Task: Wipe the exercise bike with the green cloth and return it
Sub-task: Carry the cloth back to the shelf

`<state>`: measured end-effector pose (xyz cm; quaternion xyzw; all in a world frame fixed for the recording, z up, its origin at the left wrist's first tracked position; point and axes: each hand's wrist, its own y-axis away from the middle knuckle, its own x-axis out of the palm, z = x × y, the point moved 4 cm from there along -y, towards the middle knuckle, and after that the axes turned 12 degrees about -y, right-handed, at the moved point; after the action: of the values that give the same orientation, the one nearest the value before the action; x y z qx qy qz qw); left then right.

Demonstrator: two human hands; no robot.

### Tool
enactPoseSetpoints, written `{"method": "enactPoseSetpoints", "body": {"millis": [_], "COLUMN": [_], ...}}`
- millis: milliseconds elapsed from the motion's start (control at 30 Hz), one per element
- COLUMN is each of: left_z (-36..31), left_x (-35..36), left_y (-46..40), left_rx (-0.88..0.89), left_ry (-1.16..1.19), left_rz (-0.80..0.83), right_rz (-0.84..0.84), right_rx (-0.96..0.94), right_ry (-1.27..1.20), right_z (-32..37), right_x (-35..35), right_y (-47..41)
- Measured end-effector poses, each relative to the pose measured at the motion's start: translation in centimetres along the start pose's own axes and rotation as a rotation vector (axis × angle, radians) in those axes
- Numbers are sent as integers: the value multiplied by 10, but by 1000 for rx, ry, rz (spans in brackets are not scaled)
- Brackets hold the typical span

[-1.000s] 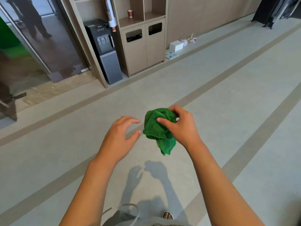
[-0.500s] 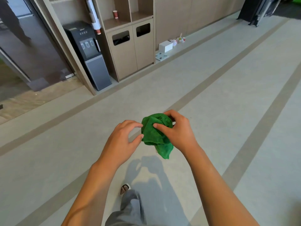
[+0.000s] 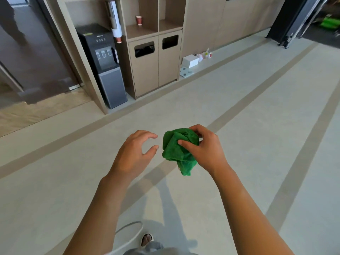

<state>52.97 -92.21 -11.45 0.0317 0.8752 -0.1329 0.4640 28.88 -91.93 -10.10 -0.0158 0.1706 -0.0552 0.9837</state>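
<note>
At the far left, well away from the green cloth, a dark glass door shows a dim reflection of a standing figure. To the right of the door, and up and left of the cloth, a black water dispenser stands on the floor in a bay of the wooden cabinet. A tube of paper cups hangs on the cabinet post just above the dispenser's right side.

Nearer the cloth, the left hand hovers just to its left, apart from it. Its fingers are loosely curved with a wide gap between thumb and forefinger, and it holds nothing.

The green cloth is bunched into a ball in mid-air above the pale floor, with one corner hanging down below. The exercise bike is not in view. Straight above the cloth, the cabinet has two doors with dark slot openings, and a red paper cup sits on the open shelf over them.

The right hand grips the cloth from its right side, thumb pressed across the front and fingers curled over the top.

Up and right of the cloth, a white box and some small items lie on the floor against the wall. Farther right, a black frame leans in the top corner.

Below the cloth, a sandalled foot and a white cable show at the bottom edge.
</note>
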Motion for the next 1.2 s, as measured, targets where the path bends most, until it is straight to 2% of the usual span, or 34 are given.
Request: {"method": "enactPoseSetpoints", "body": {"millis": [233,467,600,1200], "left_z": [52,72,78,57], "left_x": [-24,-16,-9,34], "left_y": [-34,-74,-105,-349], "left_rx": [-32,-56,-66,-203], "left_ry": [44,115,106,-60], "left_rz": [-46,29,15,-107], "right_rz": [82,165,221,403], "right_rx": [-27,-95,-117,-169], "right_ry": [18,-48,-102,-287], "right_z": [25,38,36,-7], "right_x": [59,91,100,56], "right_y": [-52,-104,-142,-404]}}
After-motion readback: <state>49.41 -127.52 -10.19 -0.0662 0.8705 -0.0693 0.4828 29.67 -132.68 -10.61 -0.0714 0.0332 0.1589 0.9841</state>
